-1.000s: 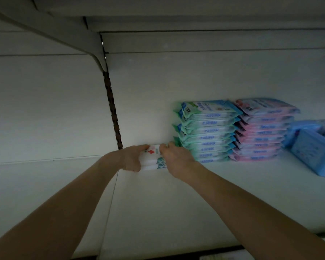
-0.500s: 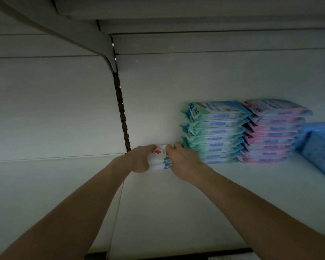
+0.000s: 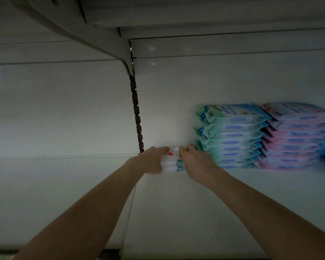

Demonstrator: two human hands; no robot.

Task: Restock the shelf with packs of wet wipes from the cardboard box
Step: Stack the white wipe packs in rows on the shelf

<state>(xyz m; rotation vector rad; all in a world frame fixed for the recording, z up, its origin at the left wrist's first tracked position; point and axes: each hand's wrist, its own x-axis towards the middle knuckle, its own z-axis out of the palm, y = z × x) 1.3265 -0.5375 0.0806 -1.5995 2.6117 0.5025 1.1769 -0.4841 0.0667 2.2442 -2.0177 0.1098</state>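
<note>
Pale back panel [image 3: 64, 109] ran across view, horizontal seams visible. Dark slotted upright [image 3: 137, 117] split it into two bays. Angled bracket [image 3: 94, 40] met upright's top, beneath overhead board [image 3: 214, 12]. Light was dim, greenish; two faint glints [image 3: 151, 48] showed on panel.

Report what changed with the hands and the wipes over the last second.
Nothing visibly moved. The left hand and right hand still hold the white wet wipe packs at the back of the shelf, left of the green pack stack; only the camera shifted.
</note>
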